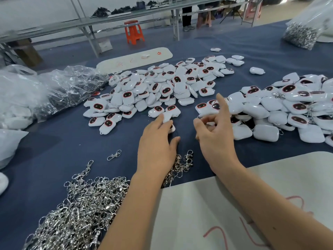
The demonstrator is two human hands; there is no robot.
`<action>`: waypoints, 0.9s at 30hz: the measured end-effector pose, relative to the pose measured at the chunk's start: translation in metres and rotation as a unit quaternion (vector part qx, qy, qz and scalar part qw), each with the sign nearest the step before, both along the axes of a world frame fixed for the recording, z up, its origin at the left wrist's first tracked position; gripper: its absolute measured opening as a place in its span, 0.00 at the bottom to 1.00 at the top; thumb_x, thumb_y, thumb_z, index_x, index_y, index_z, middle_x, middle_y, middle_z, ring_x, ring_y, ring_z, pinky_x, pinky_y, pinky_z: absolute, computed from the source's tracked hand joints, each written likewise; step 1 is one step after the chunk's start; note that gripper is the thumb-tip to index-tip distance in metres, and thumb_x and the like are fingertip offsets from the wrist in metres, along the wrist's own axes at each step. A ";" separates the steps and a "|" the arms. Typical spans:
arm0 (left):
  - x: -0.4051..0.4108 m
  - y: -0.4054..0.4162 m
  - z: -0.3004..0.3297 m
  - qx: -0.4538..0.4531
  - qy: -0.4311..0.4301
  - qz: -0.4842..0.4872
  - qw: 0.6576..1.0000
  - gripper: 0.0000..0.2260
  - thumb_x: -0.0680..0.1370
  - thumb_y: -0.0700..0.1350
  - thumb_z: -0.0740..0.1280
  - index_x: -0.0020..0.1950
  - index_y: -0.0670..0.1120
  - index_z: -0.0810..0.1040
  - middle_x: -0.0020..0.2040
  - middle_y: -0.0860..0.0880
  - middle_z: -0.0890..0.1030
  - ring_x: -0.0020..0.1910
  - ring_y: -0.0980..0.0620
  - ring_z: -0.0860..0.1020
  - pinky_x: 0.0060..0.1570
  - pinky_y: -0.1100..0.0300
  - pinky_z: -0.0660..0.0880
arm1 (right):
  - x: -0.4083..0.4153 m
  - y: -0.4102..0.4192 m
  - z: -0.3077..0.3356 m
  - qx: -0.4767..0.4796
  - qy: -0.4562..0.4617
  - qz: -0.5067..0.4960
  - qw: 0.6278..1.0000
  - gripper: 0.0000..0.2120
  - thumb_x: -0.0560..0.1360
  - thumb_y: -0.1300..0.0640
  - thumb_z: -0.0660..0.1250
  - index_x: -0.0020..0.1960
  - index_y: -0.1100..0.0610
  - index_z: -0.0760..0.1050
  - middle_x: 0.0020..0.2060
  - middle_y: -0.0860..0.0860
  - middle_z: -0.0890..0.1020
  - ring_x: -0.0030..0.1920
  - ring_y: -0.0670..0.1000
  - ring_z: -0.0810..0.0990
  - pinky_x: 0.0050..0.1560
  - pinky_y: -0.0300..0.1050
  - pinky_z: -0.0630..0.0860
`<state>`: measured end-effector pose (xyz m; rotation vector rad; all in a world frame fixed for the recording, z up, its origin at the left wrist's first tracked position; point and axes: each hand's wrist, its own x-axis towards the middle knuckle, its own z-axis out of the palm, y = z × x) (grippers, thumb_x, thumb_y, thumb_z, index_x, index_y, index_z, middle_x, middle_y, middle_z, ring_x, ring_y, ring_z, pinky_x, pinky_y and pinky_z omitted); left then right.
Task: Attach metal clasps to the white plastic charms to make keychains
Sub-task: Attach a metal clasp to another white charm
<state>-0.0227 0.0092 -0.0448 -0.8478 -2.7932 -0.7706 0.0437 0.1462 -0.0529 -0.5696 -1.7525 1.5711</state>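
Nearby, clasps [75, 210] crowd the left hand [155, 143] gripping a charm [167, 117]; right hand [214, 134] pinches another.

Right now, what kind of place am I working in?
Probably a small factory assembly bench: heaps of identical white charms, a big pile of loose metal clasps, bagged stock, and rows of long work tables behind.

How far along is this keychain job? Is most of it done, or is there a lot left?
Partly done. The pile on the right already shows clasps hooked to its charms. The left hand holds a white charm; the right hand pinches something small that I cannot make out. Much remains: the middle pile of bare charms, plus the heap of loose clasps near the left arm.
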 end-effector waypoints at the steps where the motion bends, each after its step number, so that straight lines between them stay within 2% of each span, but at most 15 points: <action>1: -0.001 -0.001 0.001 0.022 0.008 0.013 1.000 0.15 0.78 0.50 0.73 0.65 0.52 0.80 0.73 0.53 0.73 0.70 0.48 0.71 0.63 0.61 0.66 | 0.000 -0.002 0.000 0.019 -0.006 0.008 1.000 0.35 0.80 0.59 0.70 0.80 0.42 0.59 0.46 0.49 0.80 0.40 0.54 0.81 0.51 0.49 0.82; 4: -0.001 -0.002 0.007 0.071 0.012 0.049 0.996 0.09 0.73 0.48 0.78 0.48 0.53 0.80 0.54 0.57 0.76 0.52 0.55 0.75 0.43 0.68 0.62 | 0.000 -0.002 0.001 0.040 -0.007 0.010 0.999 0.33 0.80 0.61 0.70 0.79 0.45 0.60 0.49 0.48 0.80 0.43 0.51 0.82 0.51 0.50 0.83; 6: 0.000 -0.003 0.008 0.118 0.001 0.061 0.991 0.09 0.71 0.49 0.79 0.46 0.55 0.81 0.51 0.59 0.78 0.49 0.57 0.76 0.44 0.70 0.66 | 0.000 0.000 0.001 0.029 -0.012 0.007 1.000 0.36 0.80 0.62 0.68 0.82 0.45 0.57 0.58 0.47 0.79 0.52 0.44 0.82 0.51 0.36 0.80; 8: 0.002 -0.003 0.009 0.201 -0.014 0.068 0.977 0.10 0.72 0.48 0.79 0.51 0.55 0.84 0.51 0.59 0.81 0.50 0.59 0.79 0.52 0.64 0.74 | -0.002 0.004 0.000 -0.009 -0.024 0.014 1.000 0.38 0.81 0.64 0.66 0.84 0.45 0.52 0.73 0.47 0.73 0.67 0.39 0.76 0.51 0.22 0.72; 10: 0.004 -0.003 0.012 0.271 -0.003 0.081 0.959 0.11 0.74 0.45 0.78 0.54 0.55 0.84 0.49 0.58 0.83 0.46 0.60 0.81 0.50 0.62 0.78 | -0.001 0.004 0.001 -0.031 -0.029 0.025 0.999 0.37 0.82 0.65 0.65 0.85 0.47 0.53 0.78 0.46 0.68 0.73 0.38 0.71 0.52 0.18 0.68; 12: 0.004 -0.003 0.017 0.343 -0.014 0.078 0.936 0.10 0.75 0.41 0.76 0.50 0.55 0.84 0.43 0.56 0.84 0.39 0.59 0.81 0.40 0.66 0.77 | 0.000 0.001 0.001 0.020 -0.034 0.012 0.999 0.30 0.82 0.63 0.66 0.81 0.49 0.63 0.72 0.45 0.74 0.68 0.38 0.75 0.56 0.25 0.74; 14: 0.003 -0.003 0.020 0.405 -0.074 0.026 0.911 0.11 0.76 0.37 0.75 0.50 0.54 0.84 0.42 0.54 0.86 0.37 0.53 0.83 0.37 0.68 0.77 | 0.001 -0.002 0.002 0.034 -0.012 0.038 0.999 0.20 0.83 0.59 0.67 0.74 0.49 0.72 0.61 0.45 0.80 0.58 0.44 0.81 0.51 0.42 0.84; 15: 0.003 -0.003 0.021 0.424 -0.114 -0.008 0.898 0.11 0.76 0.36 0.75 0.51 0.53 0.84 0.43 0.53 0.87 0.38 0.48 0.83 0.38 0.65 0.79 | 0.001 -0.004 0.004 0.014 0.004 0.075 0.997 0.18 0.83 0.58 0.67 0.72 0.48 0.73 0.57 0.45 0.81 0.55 0.46 0.82 0.45 0.46 0.85; 17: 0.006 0.000 0.022 0.428 -0.161 -0.044 0.888 0.13 0.76 0.37 0.76 0.53 0.53 0.80 0.45 0.51 0.88 0.39 0.43 0.85 0.42 0.48 0.84 | 0.002 -0.005 0.005 -0.007 0.021 0.135 0.991 0.16 0.83 0.57 0.68 0.70 0.48 0.75 0.49 0.44 0.83 0.50 0.47 0.84 0.39 0.48 0.85; 19: 0.010 0.003 0.020 0.417 -0.161 -0.042 0.893 0.13 0.76 0.40 0.76 0.53 0.53 0.77 0.45 0.51 0.88 0.40 0.44 0.86 0.45 0.41 0.83 | 0.002 -0.004 0.005 0.022 0.012 0.139 0.990 0.11 0.82 0.58 0.70 0.63 0.50 0.80 0.42 0.45 0.85 0.44 0.48 0.86 0.39 0.51 0.84; 21: 0.010 0.003 0.019 0.374 -0.128 -0.031 0.918 0.11 0.76 0.44 0.77 0.51 0.53 0.77 0.44 0.55 0.86 0.38 0.49 0.84 0.43 0.49 0.81 | 0.002 -0.002 0.004 0.015 0.015 0.101 0.995 0.07 0.80 0.58 0.72 0.56 0.50 0.82 0.39 0.48 0.85 0.38 0.47 0.84 0.36 0.46 0.82; 23: 0.006 -0.001 0.020 0.227 -0.097 -0.053 0.967 0.11 0.73 0.51 0.78 0.45 0.54 0.75 0.40 0.56 0.81 0.35 0.55 0.79 0.37 0.59 0.75 | 0.000 0.003 0.002 -0.024 0.020 0.049 0.998 0.04 0.79 0.57 0.73 0.52 0.51 0.83 0.37 0.47 0.84 0.34 0.45 0.80 0.33 0.40 0.79; 24: 0.005 -0.002 0.021 0.121 -0.102 -0.081 0.984 0.13 0.72 0.55 0.78 0.43 0.55 0.75 0.38 0.56 0.80 0.35 0.57 0.77 0.36 0.59 0.73 | 0.000 0.005 0.001 -0.040 0.015 0.032 0.999 0.03 0.78 0.56 0.73 0.52 0.51 0.83 0.36 0.46 0.83 0.32 0.45 0.79 0.33 0.39 0.78; 26: 0.009 -0.003 0.026 -0.053 -0.132 -0.117 0.983 0.15 0.68 0.61 0.78 0.41 0.56 0.74 0.38 0.55 0.79 0.37 0.57 0.77 0.35 0.57 0.72 | -0.001 0.007 0.001 -0.064 -0.002 0.028 0.998 0.03 0.79 0.53 0.73 0.50 0.52 0.82 0.35 0.46 0.82 0.30 0.48 0.81 0.33 0.40 0.78; 27: 0.011 -0.002 0.028 -0.094 -0.141 -0.122 0.978 0.15 0.69 0.61 0.77 0.40 0.56 0.74 0.39 0.55 0.78 0.38 0.56 0.78 0.35 0.57 0.72 | -0.001 0.006 0.002 -0.080 -0.005 0.037 0.996 0.05 0.79 0.52 0.72 0.50 0.52 0.80 0.37 0.47 0.82 0.32 0.50 0.84 0.33 0.42 0.79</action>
